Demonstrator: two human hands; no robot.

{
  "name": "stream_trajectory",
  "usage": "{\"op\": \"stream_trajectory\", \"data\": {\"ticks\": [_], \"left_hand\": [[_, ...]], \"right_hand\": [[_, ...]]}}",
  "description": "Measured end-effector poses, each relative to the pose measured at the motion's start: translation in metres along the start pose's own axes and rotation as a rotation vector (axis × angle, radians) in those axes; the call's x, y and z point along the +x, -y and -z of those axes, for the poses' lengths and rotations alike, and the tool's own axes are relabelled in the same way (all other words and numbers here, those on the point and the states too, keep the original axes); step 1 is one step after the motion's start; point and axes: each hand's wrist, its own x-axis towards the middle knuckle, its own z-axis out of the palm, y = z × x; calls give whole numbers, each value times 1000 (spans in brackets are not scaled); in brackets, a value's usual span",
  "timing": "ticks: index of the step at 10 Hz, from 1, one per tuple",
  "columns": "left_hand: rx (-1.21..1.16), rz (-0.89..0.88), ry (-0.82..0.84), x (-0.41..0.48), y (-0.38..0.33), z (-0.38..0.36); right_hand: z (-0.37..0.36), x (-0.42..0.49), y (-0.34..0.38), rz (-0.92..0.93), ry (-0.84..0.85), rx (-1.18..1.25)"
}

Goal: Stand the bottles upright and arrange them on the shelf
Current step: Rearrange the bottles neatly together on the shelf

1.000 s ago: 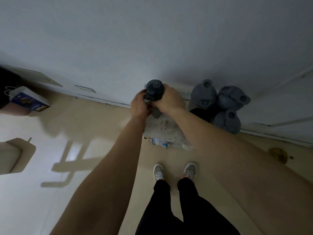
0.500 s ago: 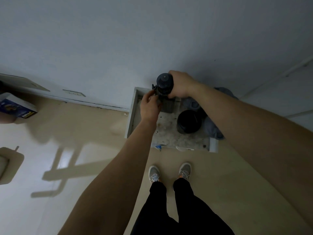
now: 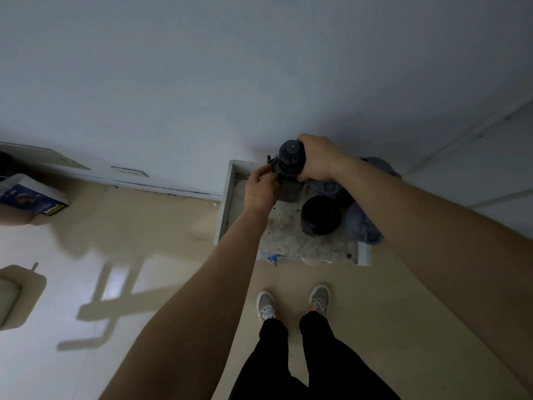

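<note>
Both hands hold a dark bottle over a low white shelf.

The right hand (image 3: 315, 158) wraps the dark round-capped plastic bottle (image 3: 291, 161) upright at its top; the left hand (image 3: 261, 190) pinches its side. On the stained white shelf (image 3: 302, 243), a black round container (image 3: 320, 215) stands beside grey-blue bottles (image 3: 360, 223).

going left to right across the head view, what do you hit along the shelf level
blue box → left hand → dark bottle → right hand → grey bottles
</note>
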Motion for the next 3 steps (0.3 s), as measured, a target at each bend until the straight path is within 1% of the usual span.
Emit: {"op": "stream_trajectory", "data": {"ticks": [1, 2, 3], "left_hand": [[10, 8, 26, -4, -6, 2], [139, 4, 23, -9, -12, 7], [359, -86, -34, -16, -24, 11]], "right_hand": [[1, -1, -3, -3, 12, 29], [9, -15, 2, -14, 15, 56], [21, -32, 2, -28, 26, 125]]}}
